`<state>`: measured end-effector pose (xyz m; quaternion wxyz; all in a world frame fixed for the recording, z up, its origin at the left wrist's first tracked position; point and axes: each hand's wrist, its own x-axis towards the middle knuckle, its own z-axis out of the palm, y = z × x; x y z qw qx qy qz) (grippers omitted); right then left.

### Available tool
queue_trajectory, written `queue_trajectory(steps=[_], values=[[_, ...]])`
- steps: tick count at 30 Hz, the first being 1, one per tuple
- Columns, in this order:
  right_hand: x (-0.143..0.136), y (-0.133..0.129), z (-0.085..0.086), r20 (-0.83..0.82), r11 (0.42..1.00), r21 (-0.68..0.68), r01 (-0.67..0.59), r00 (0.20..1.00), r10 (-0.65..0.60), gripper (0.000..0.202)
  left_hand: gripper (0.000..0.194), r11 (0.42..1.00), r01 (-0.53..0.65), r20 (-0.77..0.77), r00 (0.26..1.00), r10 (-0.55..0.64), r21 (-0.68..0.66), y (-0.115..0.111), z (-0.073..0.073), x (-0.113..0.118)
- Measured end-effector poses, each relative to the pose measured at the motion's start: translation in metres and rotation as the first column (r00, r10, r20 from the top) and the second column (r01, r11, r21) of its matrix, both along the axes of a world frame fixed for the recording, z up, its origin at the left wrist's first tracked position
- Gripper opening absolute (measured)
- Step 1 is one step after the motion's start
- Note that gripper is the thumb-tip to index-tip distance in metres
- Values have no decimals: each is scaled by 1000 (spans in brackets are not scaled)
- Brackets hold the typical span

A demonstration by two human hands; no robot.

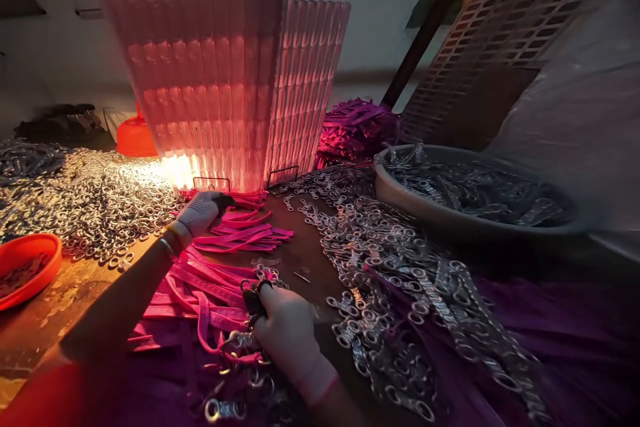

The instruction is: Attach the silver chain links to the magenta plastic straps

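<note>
My left hand (199, 213), in a pale glove with dark fingertips, lies over the far bundle of pink straps (250, 237). Its fingers point right and are mostly hidden beneath the hand, so I cannot tell whether they grip a strap. Nearer to me, my right hand (293, 333), gloved the same way, has thumb and fingers drawn together at the edge of the larger heap of pink straps (210, 287). What it pinches is too dark to make out. Shiny metal clasps with rings (240, 341) lie by its fingertips, some beside the strap ends.
Ribbed translucent panels (210, 73) stand behind the straps, lit by a red lamp (136, 137). Loose metal rings (115, 203) spread left, near an orange bowl (53, 260). Metal clasps (370, 280) cover the right side, below a wide basin (400, 193) full of metal pieces.
</note>
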<state>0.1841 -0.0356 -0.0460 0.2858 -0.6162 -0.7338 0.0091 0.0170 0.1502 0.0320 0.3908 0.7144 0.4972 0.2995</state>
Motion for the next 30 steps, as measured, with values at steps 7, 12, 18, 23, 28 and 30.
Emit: queue_trajectory(steps=[7,12,18,23,28,30], values=[[1,5,5,11,991,-137,9,1000,-8,6,24,994,107,-468,878,-97,-4,38,-52,85],[2,8,13,28,976,-215,-19,999,25,11,33,989,148,-391,910,-140,-10,37,-74,117],[8,12,22,-68,961,-270,49,995,-70,21,24,983,153,-160,973,-168,-102,18,-53,88],[16,12,36,-196,989,-88,116,972,-131,29,25,940,254,90,967,-239,-226,-50,-18,36],[-1,4,50,-87,991,-116,60,994,-70,26,38,913,268,325,931,-164,-307,-122,-1,0],[-12,-1,52,37,989,-132,65,998,-60,23,38,927,223,281,950,-137,-301,-138,-1,-6]])
